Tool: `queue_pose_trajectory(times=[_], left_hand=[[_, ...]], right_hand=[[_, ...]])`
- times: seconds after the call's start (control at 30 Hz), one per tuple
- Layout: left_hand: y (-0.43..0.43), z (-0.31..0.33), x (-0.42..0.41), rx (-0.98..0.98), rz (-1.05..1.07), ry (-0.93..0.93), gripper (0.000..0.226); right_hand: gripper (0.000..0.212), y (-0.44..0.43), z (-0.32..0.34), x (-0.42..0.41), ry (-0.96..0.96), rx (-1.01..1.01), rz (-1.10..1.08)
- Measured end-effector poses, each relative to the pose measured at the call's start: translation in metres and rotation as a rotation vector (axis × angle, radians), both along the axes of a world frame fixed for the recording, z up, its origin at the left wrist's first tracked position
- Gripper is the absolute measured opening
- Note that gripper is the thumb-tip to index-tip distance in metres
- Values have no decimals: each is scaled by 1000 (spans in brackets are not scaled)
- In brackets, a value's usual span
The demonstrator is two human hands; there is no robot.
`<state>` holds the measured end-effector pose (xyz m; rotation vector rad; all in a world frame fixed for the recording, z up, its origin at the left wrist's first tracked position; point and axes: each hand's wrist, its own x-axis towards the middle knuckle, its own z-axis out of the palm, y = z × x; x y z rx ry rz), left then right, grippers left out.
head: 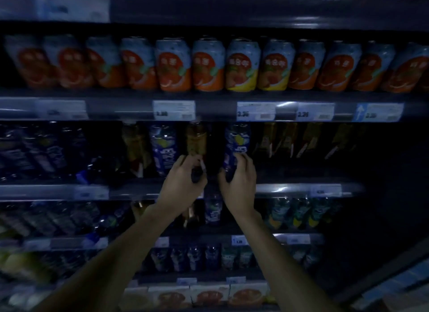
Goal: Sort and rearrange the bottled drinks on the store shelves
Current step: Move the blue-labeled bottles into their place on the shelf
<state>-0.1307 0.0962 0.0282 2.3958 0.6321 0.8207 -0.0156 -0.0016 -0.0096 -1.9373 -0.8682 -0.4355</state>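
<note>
Your left hand grips the amber bottle low on its body, and your right hand grips the blue bottle, both standing on the middle shelf. They are probably full, heavy and smooth, so hold the body firmly, not the cap.

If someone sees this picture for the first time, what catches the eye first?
The bright row of orange cans on the upper shelf stands out in the dim store. Below it, the left hand grips an amber bottle and the right hand grips a blue bottle.
</note>
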Motion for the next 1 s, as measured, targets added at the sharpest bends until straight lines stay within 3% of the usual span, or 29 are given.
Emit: queue_pose_trajectory(times=[0.13, 0.57, 0.67, 1.0], left_hand=[[33, 0, -47, -20, 95, 45, 47], [139, -19, -188, -186, 277, 60, 48], [154, -25, -199, -207, 320, 16, 39], [174, -35, -189, -338, 334, -72, 50]], right_hand=[[48, 34, -5, -43, -2, -23, 86], [47, 140, -32, -153, -121, -250, 219], [46, 149, -35, -157, -138, -304, 180], [48, 150, -44, -155, -101, -389, 116]])
